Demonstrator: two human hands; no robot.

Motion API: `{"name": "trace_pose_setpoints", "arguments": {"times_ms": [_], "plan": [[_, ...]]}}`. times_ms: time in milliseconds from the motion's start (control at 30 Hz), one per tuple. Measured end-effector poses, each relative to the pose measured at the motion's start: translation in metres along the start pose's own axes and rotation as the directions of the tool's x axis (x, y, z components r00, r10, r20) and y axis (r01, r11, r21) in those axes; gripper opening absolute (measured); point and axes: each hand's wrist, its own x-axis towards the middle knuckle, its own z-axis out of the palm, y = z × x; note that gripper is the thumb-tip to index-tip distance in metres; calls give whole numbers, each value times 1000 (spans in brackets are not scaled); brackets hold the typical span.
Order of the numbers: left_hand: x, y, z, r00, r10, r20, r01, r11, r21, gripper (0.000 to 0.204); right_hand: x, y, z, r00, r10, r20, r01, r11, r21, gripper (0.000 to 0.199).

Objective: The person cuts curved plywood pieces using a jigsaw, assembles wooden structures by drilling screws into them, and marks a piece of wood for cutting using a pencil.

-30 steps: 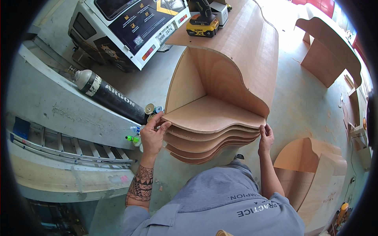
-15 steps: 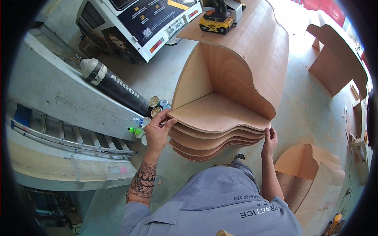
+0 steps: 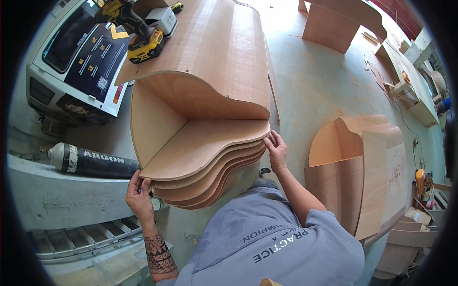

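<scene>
A wavy-edged plywood panel (image 3: pixel 210 143) tops several similarly shaped panels (image 3: pixel 210 183), whose edges show in layers below it. My left hand (image 3: pixel 139 194) pinches its near left corner between thumb and fingers. At the right corner, my right hand (image 3: pixel 277 151) grips the edge with bent fingers. Behind the panel stands a plywood piece with a curved top (image 3: pixel 214 52); its upright side board (image 3: pixel 155 121) and wavy inner wall (image 3: pixel 191 95) meet the panel along its back edges.
A yellow-black cordless drill (image 3: pixel 143 40) and a grey box (image 3: pixel 162 20) sit on the curved top. To the left are a gas cylinder (image 3: pixel 95 161), a ladder (image 3: pixel 86 238) and a white van (image 3: pixel 71 62). Another curved plywood piece (image 3: pixel 334 176) stands at right, near scattered wood shavings (image 3: pixel 350 112).
The view has turned to the right, so the plywood piece, panels and both hands appear farther left. Each hand stays at the same corner of the top panel.
</scene>
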Motion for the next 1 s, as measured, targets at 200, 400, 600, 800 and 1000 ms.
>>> {"name": "trace_pose_setpoints", "arguments": {"times_ms": [200, 400, 600, 800, 1000], "plan": [[2, 9, 1, 1000, 2, -14, -2, 1000, -8, 51, 2, -17, 5, 1000, -30, -6, 29, 989, -146, 66], [3, 13, 2, 1000, -11, 1, 11, 1000, -14, 49, 5, -12, 2, 991, -99, 87, 114, 977, -183, 61], [4, 5, -6, 999, -21, 27, 21, 999, -33, 48, 2, -14, 5, 992, -101, 77, 109, 987, -114, 60], [6, 12, -1, 999, -44, 16, 44, 999, 15, 48, 9, -5, 3, 990, -120, 71, 124, 991, -54, 59], [13, 26, -2, 999, 42, -7, -40, 980, 197, 42, 14, 2, 1, 986, -148, 70, 156, 980, -123, 59]]}}
